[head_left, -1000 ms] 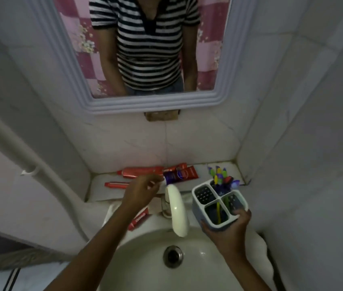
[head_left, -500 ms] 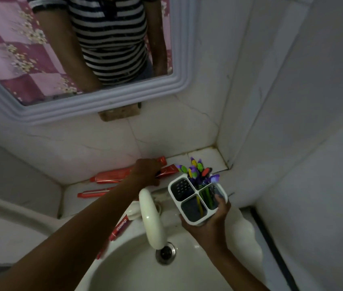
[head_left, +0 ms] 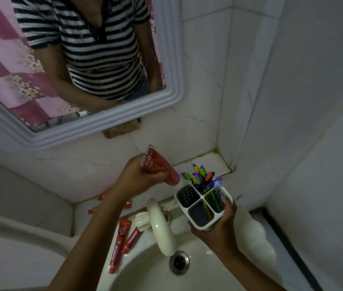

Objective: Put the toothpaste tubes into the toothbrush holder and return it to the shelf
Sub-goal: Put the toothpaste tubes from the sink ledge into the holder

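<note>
My left hand (head_left: pixel 137 177) grips a red toothpaste tube (head_left: pixel 160 166), lifted off the shelf with its cap end tilted down toward the holder. My right hand (head_left: pixel 218 225) holds the white four-compartment toothbrush holder (head_left: pixel 193 223) above the sink; colourful toothbrushes (head_left: pixel 201 175) stick out of its far compartment. The tube's cap hangs just left of and above the holder's near-left compartment. Two red tubes (head_left: pixel 119 244) lie on the sink rim at the left. More red tubes (head_left: pixel 95 210) rest on the tiled shelf (head_left: pixel 206 161), partly hidden by my left arm.
A white tap (head_left: pixel 162 227) curves over the sink basin (head_left: pixel 197 276) with its drain (head_left: pixel 179 261). A white-framed mirror (head_left: pixel 174 70) hangs above the shelf and reflects a person in a striped shirt. Tiled walls close in at the right corner.
My left hand has closed on a red tube and raised it off the shelf toward the holder. The holder stays in my right hand; the camera view has shifted.
</note>
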A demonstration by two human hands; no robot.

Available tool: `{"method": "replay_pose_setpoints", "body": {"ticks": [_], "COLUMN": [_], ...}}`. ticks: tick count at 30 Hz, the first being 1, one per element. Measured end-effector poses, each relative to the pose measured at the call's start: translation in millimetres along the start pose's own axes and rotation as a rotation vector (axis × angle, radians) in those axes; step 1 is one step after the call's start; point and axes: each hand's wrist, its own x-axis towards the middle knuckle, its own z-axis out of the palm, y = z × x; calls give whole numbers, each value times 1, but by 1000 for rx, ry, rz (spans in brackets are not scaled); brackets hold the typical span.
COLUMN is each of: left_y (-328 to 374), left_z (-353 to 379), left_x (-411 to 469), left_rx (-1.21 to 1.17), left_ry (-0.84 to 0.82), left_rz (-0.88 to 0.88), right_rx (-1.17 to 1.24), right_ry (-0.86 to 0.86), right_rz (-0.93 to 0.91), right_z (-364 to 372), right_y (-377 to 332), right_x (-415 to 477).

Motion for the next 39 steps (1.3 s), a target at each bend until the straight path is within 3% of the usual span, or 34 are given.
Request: {"method": "replay_pose_setpoints", "body": {"ticks": [2,7,9,15,18,21,25,29,34,37,39], "left_y": [12,19,13,-9,-40,-83,-122,-134,-104,-58,-23], "left_z": [12,53,59,31,6,-4,3,2,-13,-21,-21], "left_x": [-1,3,7,14,20,21,23,24,21,9,-2], "left_rx": [42,661,801,489,422,796,1149,1133,957,750,578], "left_ry": [-124,-246,-284,-250,-85,26,-118,-93,161,420,488], "left_rz": [-36,94,164,36,-92,-176,-91,-1,65,133,249], "right_rx": [8,24,7,-48,-39,-40,-33,-43,-80,-77,-63], "right_ry": [1,7,4,18,31,27,1,-7,-13,-38,-51], "right_rz": [11,20,20,-16,-42,-34,27,52,32,66,100], "right_z": [-1,-2,-3,-2,-1,0,0,-1,-2,-2,-3], "right_y": [0,-5,-5,0,-1,4,9,12,5,-2,-7], "right_x": [0,1,1,1,1,1,0,-1,0,-3,-4]}}
